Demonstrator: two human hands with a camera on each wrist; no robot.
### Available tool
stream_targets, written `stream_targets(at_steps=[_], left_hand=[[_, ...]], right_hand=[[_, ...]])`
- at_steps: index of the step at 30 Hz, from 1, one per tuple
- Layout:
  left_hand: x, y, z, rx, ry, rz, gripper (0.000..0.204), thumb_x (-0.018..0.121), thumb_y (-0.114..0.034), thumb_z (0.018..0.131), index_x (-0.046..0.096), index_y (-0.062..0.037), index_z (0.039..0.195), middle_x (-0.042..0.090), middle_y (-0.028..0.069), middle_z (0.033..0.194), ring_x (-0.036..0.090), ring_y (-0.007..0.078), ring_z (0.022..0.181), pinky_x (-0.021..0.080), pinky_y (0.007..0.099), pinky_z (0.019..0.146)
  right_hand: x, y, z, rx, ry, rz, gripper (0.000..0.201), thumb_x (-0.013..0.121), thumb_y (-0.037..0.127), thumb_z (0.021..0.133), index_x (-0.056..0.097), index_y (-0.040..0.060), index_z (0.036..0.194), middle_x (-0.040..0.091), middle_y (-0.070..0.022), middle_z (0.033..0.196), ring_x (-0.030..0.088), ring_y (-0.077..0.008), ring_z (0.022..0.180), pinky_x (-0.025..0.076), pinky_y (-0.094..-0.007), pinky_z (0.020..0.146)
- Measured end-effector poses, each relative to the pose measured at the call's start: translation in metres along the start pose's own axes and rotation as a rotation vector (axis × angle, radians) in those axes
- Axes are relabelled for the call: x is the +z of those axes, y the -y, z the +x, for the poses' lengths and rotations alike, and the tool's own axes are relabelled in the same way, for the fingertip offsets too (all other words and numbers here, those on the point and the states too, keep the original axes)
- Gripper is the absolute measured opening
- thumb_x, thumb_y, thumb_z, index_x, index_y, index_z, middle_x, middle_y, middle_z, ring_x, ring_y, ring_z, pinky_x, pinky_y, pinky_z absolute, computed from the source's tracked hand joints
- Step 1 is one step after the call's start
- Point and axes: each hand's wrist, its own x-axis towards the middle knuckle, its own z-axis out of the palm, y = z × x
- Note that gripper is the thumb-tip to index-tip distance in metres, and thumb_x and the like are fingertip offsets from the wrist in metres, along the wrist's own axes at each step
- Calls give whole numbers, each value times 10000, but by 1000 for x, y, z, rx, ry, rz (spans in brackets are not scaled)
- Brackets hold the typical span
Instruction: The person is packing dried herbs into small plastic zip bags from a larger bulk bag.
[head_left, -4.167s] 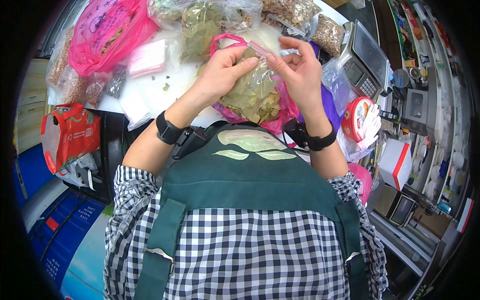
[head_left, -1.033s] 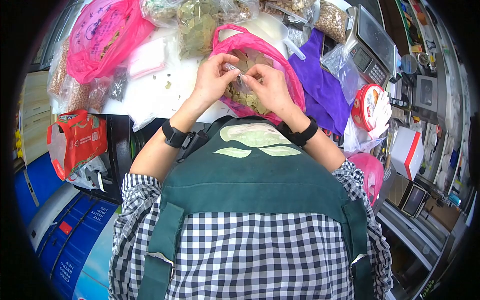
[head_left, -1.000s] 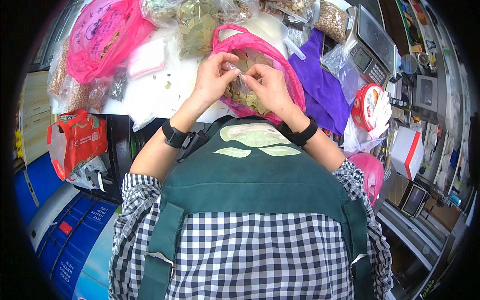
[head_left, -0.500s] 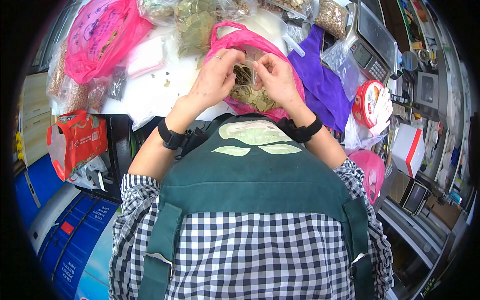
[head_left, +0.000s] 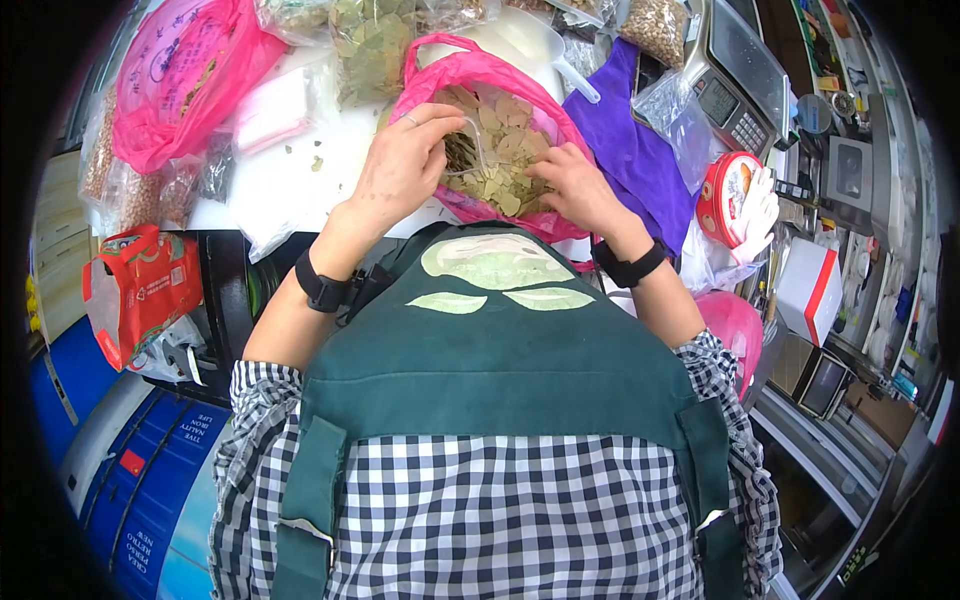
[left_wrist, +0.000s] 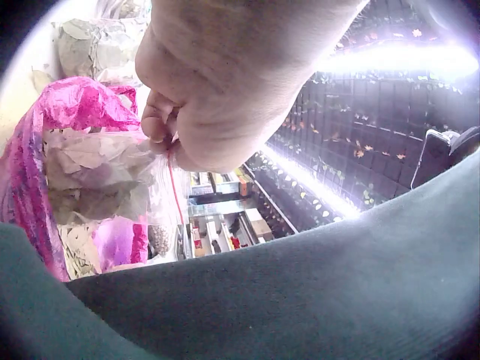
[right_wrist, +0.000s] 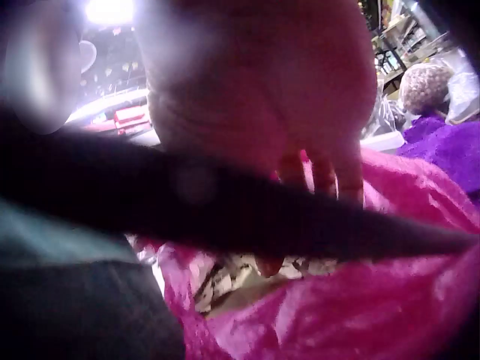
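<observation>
Between thumb and fingers, my left hand (head_left: 400, 168) pinches the edge of a clear zip bag (left_wrist: 101, 169) with a red zip line; dried leaves show inside it in the left wrist view. The bag hangs over an opened pink plastic bag (head_left: 515, 85) of loose dried leaves (head_left: 508, 192). At the pink bag's right side, my right hand (head_left: 585, 195) reaches in, its fingertips at the leaves. From the right wrist, its fingers (right_wrist: 322, 176) point down into the pink bag, partly hidden behind a dark strap.
A filled bag of leaves (head_left: 372, 45) stands behind. Another pink bag (head_left: 185, 75) lies at the left, near white packets (head_left: 275, 108). To the right are a white scoop (head_left: 577, 80), a purple cloth (head_left: 640, 150), a scale (head_left: 728, 105) and a red round tin (head_left: 730, 200).
Both hands were together at the zip bag's mouth. Now its mouth is spread, the right hand has let go and moved right and down to the loose leaves; the left still pinches the edge.
</observation>
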Motion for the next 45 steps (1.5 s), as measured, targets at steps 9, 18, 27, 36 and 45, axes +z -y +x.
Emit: stream_targets(at_steps=[9, 18, 27, 36, 45], left_hand=[[1, 1, 0, -3, 24, -2, 280, 568, 51, 819, 659, 2, 1079, 647, 124, 1149, 639, 326, 961, 520, 389, 825], [5, 2, 4, -76, 4, -20, 299, 582, 35, 824, 650, 5, 1113, 638, 124, 1165, 638, 316, 953, 517, 384, 826], [12, 7, 0, -37, -24, -3, 338, 572, 72, 814, 654, 6, 1136, 648, 111, 1147, 641, 244, 802, 515, 323, 712], [12, 5, 4, -88, -32, -38, 330, 582, 37, 795, 643, 19, 1118, 629, 137, 1153, 634, 328, 938, 515, 392, 822], [18, 7, 6, -131, -32, -116, 360, 580, 30, 780, 636, 32, 1136, 626, 153, 1139, 636, 296, 856, 518, 371, 778]], right_hand=[[25, -2, -1, -111, 112, -231, 197, 628, 83, 755, 681, 91, 944, 646, -41, 927, 533, -246, 998, 418, -380, 839], [8, -16, 3, 52, 120, 81, 132, 700, 130, 738, 705, 91, 865, 670, -60, 851, 599, -297, 961, 451, -401, 788], [21, 3, 4, -33, 226, -128, 172, 755, 137, 696, 732, 108, 864, 667, -56, 943, 565, -263, 1001, 433, -414, 869], [12, -12, 17, 243, -251, 391, 179, 781, 146, 718, 750, 52, 868, 726, -70, 943, 637, -234, 889, 494, -355, 817], [-16, 19, 26, 536, -372, 676, 229, 788, 109, 796, 734, -23, 975, 718, -86, 772, 614, -81, 643, 483, -243, 605]])
